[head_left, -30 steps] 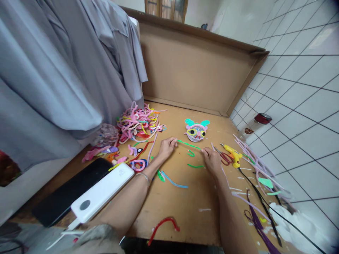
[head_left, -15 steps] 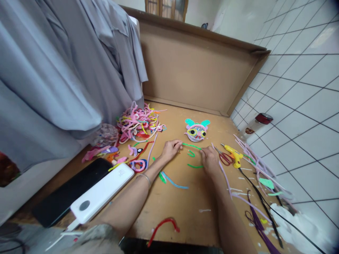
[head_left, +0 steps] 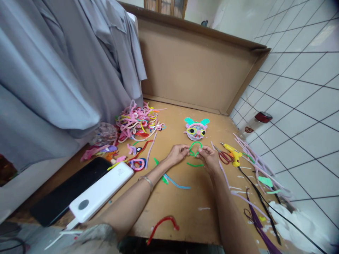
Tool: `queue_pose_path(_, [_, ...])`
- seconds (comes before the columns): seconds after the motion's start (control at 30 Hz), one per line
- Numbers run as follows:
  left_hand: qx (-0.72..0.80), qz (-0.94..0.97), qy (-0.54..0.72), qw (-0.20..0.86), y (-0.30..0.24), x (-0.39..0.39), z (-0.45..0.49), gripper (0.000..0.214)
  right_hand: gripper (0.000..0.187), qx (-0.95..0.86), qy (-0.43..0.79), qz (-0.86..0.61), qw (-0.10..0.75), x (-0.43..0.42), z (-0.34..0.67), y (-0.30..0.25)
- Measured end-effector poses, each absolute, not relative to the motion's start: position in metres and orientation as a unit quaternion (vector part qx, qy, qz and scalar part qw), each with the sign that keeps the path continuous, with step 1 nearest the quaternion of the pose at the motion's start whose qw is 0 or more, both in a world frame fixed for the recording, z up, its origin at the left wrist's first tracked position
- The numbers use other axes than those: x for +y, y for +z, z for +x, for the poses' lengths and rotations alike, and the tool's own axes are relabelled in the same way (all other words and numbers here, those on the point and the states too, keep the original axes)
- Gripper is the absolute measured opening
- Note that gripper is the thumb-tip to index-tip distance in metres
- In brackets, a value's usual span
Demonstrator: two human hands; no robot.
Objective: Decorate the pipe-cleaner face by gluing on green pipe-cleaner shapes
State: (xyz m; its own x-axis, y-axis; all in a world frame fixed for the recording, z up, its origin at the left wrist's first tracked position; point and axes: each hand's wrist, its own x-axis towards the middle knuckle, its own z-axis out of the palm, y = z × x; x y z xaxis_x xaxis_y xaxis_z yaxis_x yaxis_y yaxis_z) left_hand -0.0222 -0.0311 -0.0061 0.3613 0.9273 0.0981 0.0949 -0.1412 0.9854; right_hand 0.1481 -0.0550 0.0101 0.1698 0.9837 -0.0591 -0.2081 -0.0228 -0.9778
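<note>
Between my two hands a green pipe cleaner (head_left: 196, 142) is bent into an arch. My left hand (head_left: 179, 153) pinches its left end, and my right hand (head_left: 209, 157) pinches the right end. Another short green piece (head_left: 195, 164) lies on the table just below the hands; a small curled green piece near the fingertips is partly hidden. Beyond the hands stands a round animal-face craft (head_left: 196, 131) with teal ears, yellow-rimmed eyes and a pink edge. A blue strip (head_left: 178, 183) with green leaf-like bits rests by my left forearm.
Right of my hands lie red-handled scissors (head_left: 225, 157) and a yellow glue gun (head_left: 233, 154) with a trailing cord. A tangled pipe cleaner pile (head_left: 136, 121) sits at back left. A white power bank (head_left: 102, 192) and a red pipe cleaner (head_left: 163, 224) lie nearer. Cardboard (head_left: 185, 67) stands behind.
The green pipe cleaner went from nearly straight to an upward arch as my hands came closer together. My left hand shifted right and slightly down.
</note>
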Motion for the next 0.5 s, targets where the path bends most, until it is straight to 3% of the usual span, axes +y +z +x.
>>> queue_pose_path(0.5, [0.390,0.645,0.366,0.546,-0.005,-0.034,-0.021,0.035,0.040,-0.382,0.517,-0.458,0.614,-0.059,0.137,0.007])
